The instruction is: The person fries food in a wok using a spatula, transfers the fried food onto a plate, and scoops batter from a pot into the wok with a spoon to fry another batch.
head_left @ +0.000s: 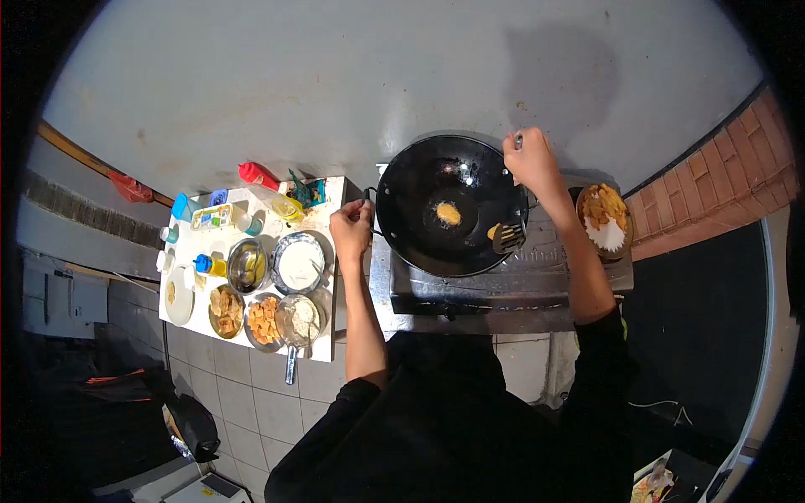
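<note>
A black wok (419, 235) sits on a metal gas stove (428, 293). A golden piece of frying food (448, 214) lies in a small pool of oil at its middle. My left hand (352, 225) is closed at the wok's left loop handle. Over the wok's right rim, my right hand (532, 159) is closed round what appears to be the handle of a slotted spatula (508, 238); most of that handle is hidden. The spatula's dark head is inside the wok at the lower right, with a yellowish bit at its left edge.
To the right stands a basket (612, 251) of fried pieces on white paper. On the left, a white table (340, 277) holds a bowl of white powder (300, 261), a plate of orange-brown cubes (265, 322), a saucepan (302, 318), a red bottle (257, 175) and several other containers.
</note>
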`<state>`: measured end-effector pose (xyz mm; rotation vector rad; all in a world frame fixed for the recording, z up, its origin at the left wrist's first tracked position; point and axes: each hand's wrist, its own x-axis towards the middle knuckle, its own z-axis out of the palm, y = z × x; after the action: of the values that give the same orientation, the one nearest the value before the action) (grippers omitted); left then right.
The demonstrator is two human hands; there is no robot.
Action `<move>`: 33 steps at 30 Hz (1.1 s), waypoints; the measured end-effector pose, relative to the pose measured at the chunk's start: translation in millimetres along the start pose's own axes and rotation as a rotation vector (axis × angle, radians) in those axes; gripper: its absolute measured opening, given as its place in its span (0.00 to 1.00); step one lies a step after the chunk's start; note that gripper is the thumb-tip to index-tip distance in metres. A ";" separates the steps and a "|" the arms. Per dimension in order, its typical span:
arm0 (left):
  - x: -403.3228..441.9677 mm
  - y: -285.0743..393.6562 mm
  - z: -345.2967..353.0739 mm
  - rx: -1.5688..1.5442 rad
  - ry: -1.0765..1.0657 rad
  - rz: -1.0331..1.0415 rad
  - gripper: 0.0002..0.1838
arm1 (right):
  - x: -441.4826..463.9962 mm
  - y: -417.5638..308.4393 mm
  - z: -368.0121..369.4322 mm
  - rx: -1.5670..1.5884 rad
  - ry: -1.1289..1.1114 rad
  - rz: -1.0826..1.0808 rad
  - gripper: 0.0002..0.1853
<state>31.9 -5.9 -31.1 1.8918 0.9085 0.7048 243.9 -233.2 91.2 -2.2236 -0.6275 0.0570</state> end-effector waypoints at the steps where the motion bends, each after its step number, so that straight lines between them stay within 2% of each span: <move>1: -0.7 1.9 -0.3 0.018 0.003 -0.010 0.17 | 1.5 3.3 4.2 -0.032 0.022 -0.034 0.17; 6: -2.7 6.6 -2.3 0.041 0.007 -0.024 0.17 | 3.8 3.8 9.3 -0.069 0.034 -0.057 0.17; 9: -2.2 2.3 -0.2 0.038 0.013 -0.029 0.17 | 2.1 -3.0 5.4 -0.066 0.001 0.005 0.17; 15: -2.7 -4.7 0.0 0.036 0.049 0.053 0.17 | -3.3 -6.2 -4.7 -0.030 -0.041 0.007 0.19; 20: -8.1 3.4 -3.7 -0.031 -0.018 -0.002 0.20 | -9.1 -4.0 -14.1 0.018 -0.090 0.020 0.20; 33: -15.1 4.7 -13.8 -0.053 0.002 0.017 0.19 | -19.3 -1.7 -14.1 0.027 -0.064 -0.028 0.20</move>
<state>14.1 -13.2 -22.5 1.8538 0.8676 0.7341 229.7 -251.0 98.8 -2.1940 -0.6884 0.1221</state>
